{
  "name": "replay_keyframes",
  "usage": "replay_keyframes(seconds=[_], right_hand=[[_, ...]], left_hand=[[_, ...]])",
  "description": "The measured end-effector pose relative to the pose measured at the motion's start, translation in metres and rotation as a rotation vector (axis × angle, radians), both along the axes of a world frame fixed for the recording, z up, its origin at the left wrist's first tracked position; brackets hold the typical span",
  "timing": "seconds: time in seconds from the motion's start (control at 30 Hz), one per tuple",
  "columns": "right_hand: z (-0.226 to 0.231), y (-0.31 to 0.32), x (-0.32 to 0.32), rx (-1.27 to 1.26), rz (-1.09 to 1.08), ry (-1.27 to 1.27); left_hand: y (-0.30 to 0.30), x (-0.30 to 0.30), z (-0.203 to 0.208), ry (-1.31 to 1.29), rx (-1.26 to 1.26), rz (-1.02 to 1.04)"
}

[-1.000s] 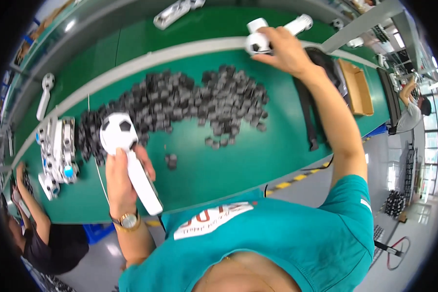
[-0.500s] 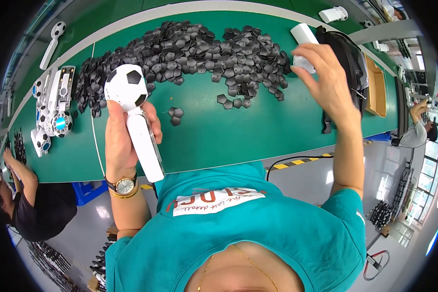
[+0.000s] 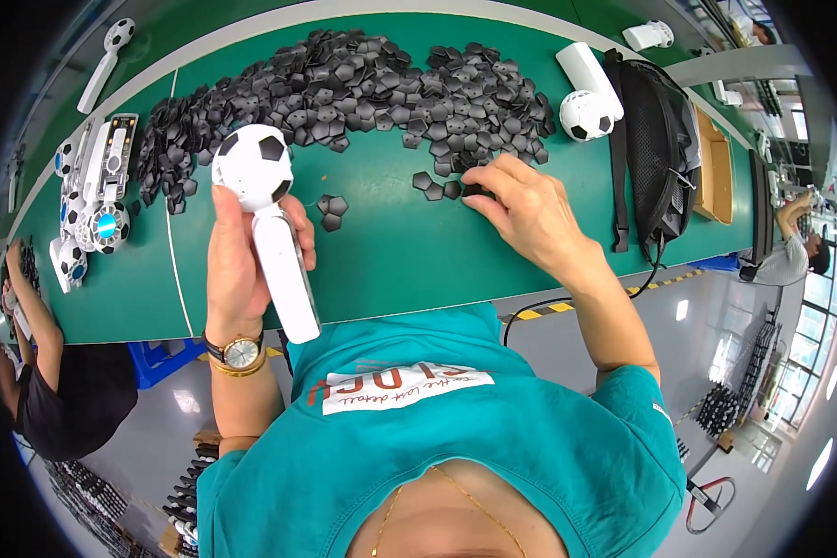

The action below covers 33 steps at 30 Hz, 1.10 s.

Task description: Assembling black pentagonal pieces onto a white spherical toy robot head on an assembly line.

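My left hand (image 3: 235,270) is wrapped round the handle of a white device with a round, football-patterned head (image 3: 254,167). The head points away from me, and the handle slopes down toward the table's near edge. With thumb and fingertips, my right hand (image 3: 538,212) pinches a black pentagon piece (image 3: 475,192) at the front of the heap; the fingers partly cover it. A few loose pentagon pieces (image 3: 434,190) lie just left of those fingertips. Between my hands are a few more pentagons (image 3: 331,212) on the green table (image 3: 391,260).
A large heap of black pentagons (image 3: 344,88) spreads across the back. Another football-headed device (image 3: 588,115) lies back right, beside a black backpack (image 3: 654,149) and a cardboard box (image 3: 713,167). Several similar devices (image 3: 102,195) are piled at left. A co-worker (image 3: 70,395) sits far left.
My right hand has moved left and nearer, from the device at back right to the loose pentagons, and now pinches one. My left hand still grips its device, shifted slightly right.
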State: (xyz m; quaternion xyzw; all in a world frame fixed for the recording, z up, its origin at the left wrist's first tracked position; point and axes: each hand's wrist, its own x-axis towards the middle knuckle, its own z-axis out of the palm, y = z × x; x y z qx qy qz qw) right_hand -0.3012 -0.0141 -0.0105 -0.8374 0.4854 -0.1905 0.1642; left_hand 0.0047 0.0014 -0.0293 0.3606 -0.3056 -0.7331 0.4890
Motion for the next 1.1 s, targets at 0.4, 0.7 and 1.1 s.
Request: replay_keyframes(seconds=[0.4, 0.7, 1.1], right_hand=[[0.021, 0.0, 0.039, 0.368, -0.08, -0.477], [0.032, -0.009, 0.109, 0.488, 0.182, -0.866], [0.032, -0.01, 0.159, -0.066, 0.319, -0.733]], left_hand=[[0.001, -0.015, 0.01, -0.002, -0.037, 0.13], [-0.001, -0.021, 0.012, -0.053, -0.151, 0.26], [-0.008, -0.027, 0.01, 0.029, -0.13, 0.461]])
